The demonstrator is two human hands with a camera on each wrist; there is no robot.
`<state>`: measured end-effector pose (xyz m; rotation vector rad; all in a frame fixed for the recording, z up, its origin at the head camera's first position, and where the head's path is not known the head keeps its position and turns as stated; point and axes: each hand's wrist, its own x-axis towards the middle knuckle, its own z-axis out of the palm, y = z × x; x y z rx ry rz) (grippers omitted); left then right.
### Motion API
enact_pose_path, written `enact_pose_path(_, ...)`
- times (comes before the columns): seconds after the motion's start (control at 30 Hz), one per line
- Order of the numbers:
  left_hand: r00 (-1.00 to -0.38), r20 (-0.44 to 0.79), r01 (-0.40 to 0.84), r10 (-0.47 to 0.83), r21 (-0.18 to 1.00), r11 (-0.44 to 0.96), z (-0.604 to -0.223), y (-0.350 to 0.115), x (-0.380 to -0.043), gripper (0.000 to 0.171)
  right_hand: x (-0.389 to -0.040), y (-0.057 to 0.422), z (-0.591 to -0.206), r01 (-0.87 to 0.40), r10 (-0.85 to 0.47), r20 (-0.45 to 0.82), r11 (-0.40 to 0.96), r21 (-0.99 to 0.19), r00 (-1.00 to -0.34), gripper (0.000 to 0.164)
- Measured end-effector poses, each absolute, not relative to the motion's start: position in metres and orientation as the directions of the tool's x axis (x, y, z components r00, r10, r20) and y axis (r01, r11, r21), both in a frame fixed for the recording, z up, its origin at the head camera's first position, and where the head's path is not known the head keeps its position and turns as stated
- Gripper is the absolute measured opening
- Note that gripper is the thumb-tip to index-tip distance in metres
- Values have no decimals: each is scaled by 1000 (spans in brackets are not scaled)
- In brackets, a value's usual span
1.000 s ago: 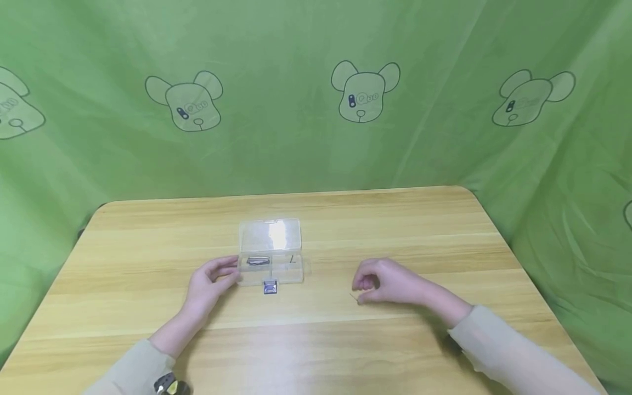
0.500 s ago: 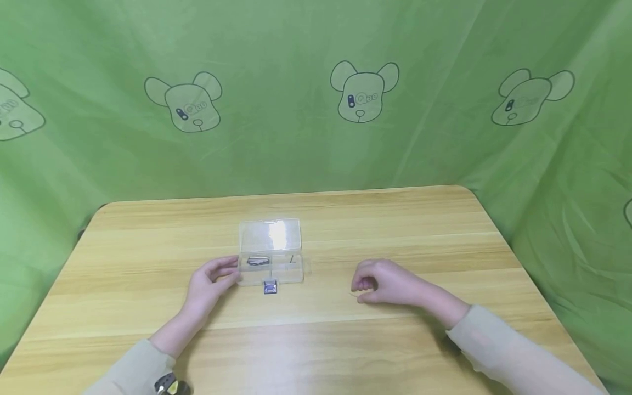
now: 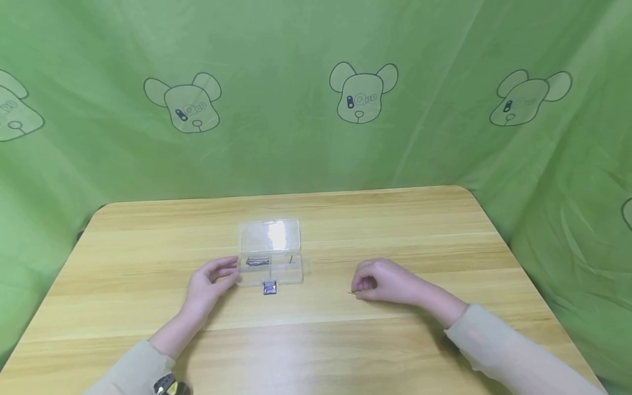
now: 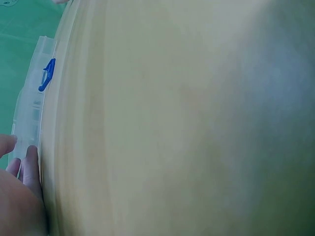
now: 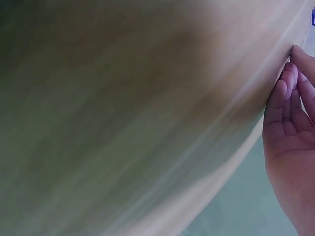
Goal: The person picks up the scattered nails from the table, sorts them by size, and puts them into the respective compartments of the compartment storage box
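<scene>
A clear plastic compartment box [image 3: 286, 276] stands with its lid raised on the wooden table. Several thin dark nail-like pieces [image 3: 258, 261] lie in its back left compartment, and a few more in the back right one. My left hand [image 3: 209, 288] holds the box's left end between thumb and fingers; the left wrist view shows the fingertips [image 4: 31, 157] against the box wall. Right of the box, my right hand [image 3: 387, 281] pinches a thin nail-like piece [image 3: 351, 292] between thumb and forefinger, low over the table. Its exact kind is too small to tell.
The box's blue latch [image 3: 269, 287] hangs at its front edge. A light wooden table [image 3: 316, 351] spreads out around both hands. Behind it and to the sides hangs a green curtain [image 3: 276, 153] printed with bear heads.
The thin piece in my right fingers has turned from slanting downward to lying nearly level. My left hand and the box have stayed in place.
</scene>
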<state>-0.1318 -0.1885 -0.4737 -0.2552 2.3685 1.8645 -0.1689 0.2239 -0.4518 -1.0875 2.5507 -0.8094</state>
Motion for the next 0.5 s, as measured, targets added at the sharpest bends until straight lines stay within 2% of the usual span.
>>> enact_pose_path(0.3,-981,-185,-193,-57,955,224,-474,-189,-132,49,-170,224,-451,-621,-741,18,550,-559,-672,10)
enact_pose_path(0.5,-982,-182,-191,-58,955,229,-474,-189,-132,48,-168,221,-450,-635,-745,20,553,-540,-667,14)
